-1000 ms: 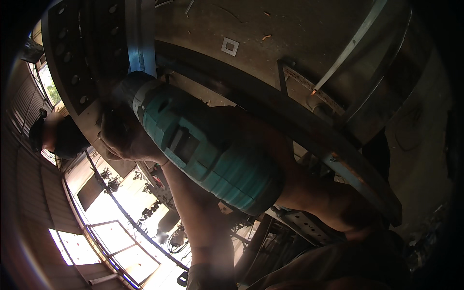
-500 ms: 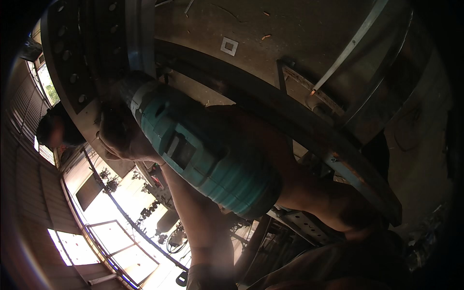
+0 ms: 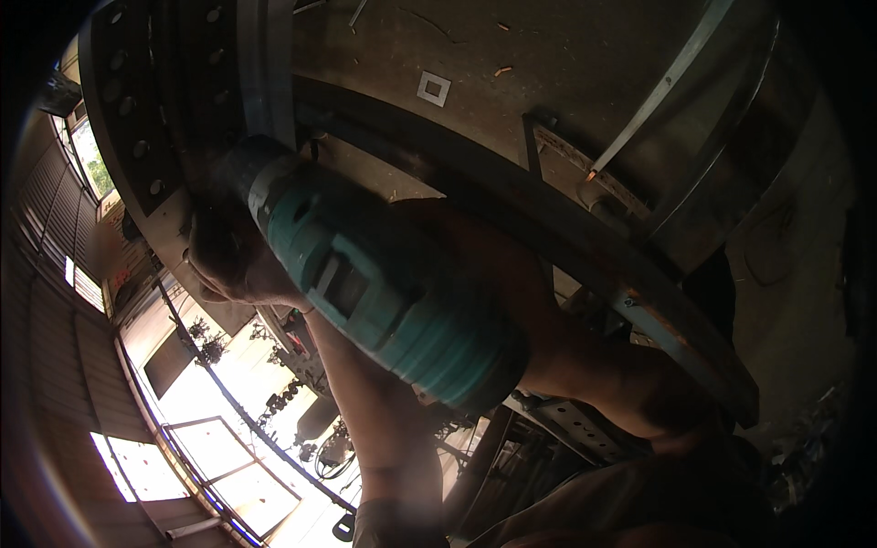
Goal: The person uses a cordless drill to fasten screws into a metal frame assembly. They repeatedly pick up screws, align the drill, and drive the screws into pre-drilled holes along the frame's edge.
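Note:
A teal power drill [image 3: 402,320] with a ribbed back end lies across the middle of the view, slightly smeared. Its dark nose points up and left toward a perforated steel beam [image 3: 137,110]. My right hand [image 3: 484,247], mostly in shadow and partly behind the housing, is closed round the drill's grip. My left hand [image 3: 242,265] is beside the nose, against the lower end of the beam. Its fingers are bent and closed, and deep shadow and the drill hide what they hold. Whatever meets the drill's tip is hidden too.
A long curved steel bar [image 3: 512,192] runs under the drill to the lower right. A square plate with a hole [image 3: 434,88] lies on the floor, and a thin metal strip [image 3: 662,87] slants at upper right. Bright windows [image 3: 233,466] and a corrugated wall [image 3: 55,365] are at left.
The drill looks more smeared now, with hardly any shift in place. The dark figure at the far left, past the beam's end, no longer shows. Both hands stay where they were.

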The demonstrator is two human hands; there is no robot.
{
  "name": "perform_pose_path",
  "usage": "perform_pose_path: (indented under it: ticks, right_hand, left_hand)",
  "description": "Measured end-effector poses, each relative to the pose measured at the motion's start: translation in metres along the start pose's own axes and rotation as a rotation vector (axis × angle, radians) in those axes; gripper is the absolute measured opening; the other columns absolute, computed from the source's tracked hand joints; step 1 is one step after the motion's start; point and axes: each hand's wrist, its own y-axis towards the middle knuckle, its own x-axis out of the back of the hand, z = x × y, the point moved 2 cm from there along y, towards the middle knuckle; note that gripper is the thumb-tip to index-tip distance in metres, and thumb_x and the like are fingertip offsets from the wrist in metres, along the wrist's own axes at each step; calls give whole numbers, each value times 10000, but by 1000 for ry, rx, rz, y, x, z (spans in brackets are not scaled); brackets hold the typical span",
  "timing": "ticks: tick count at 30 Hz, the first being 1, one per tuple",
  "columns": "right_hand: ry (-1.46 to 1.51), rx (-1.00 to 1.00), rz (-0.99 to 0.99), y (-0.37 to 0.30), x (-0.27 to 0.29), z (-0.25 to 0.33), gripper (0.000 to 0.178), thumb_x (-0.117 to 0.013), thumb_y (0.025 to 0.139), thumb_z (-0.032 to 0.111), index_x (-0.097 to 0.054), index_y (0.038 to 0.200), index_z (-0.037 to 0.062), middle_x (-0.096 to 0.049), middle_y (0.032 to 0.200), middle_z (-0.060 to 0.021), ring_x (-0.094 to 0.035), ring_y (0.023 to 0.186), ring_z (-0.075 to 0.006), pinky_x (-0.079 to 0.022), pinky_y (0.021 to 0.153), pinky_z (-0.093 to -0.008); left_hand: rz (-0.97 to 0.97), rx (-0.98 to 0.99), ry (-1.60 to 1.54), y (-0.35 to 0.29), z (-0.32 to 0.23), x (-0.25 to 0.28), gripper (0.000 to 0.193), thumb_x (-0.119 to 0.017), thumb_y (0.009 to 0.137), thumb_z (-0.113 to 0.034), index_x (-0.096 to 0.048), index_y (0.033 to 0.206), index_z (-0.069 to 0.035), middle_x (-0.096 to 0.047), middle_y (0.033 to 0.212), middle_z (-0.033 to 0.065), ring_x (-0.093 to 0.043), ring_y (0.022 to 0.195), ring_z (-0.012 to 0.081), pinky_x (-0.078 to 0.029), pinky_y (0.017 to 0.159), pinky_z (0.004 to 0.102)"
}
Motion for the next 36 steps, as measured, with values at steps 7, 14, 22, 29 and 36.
perform_pose_path:
  ticks: [7,14,22,29,36]
  right_hand:
    - [82,-55,1,-1,0,-1,604,-771,886,121,-488,1410,21,-582,1304,-104,-578,1222,-181,-484,1057,-349]
    - [25,-67,11,-2,1,6,628,-772,886,129,-470,1426,20,-575,1315,-107,-573,1231,-187,-475,1067,-352]
    - [-40,-116,-17,-2,1,11,661,-780,879,147,-455,1440,17,-567,1327,-114,-567,1241,-195,-467,1077,-355]
    - [-119,-153,-43,-2,-3,20,696,-789,871,167,-440,1454,16,-557,1342,-122,-559,1254,-202,-457,1088,-357]
    - [-157,-191,-6,-4,5,26,603,-774,869,193,-486,1369,21,-583,1205,-115,-588,1124,-215,-480,988,-367]
  left_hand:
    - [7,-25,86,1,-1,1,358,-816,778,-164,-667,1062,-3,-725,1020,74,-685,954,199,-485,931,338]
    - [12,-52,162,2,-2,3,350,-812,789,-171,-673,1066,-9,-727,1025,69,-683,957,198,-475,938,343]
    - [17,-81,234,2,-1,3,341,-807,801,-179,-679,1071,-15,-729,1030,65,-681,961,197,-463,946,349]
    - [22,-94,267,3,1,3,333,-803,811,-186,-684,1075,-21,-731,1035,61,-679,964,196,-452,953,354]
    - [27,-135,336,6,0,6,326,-799,821,-193,-689,1079,-27,-732,1041,56,-677,967,195,-441,960,359]
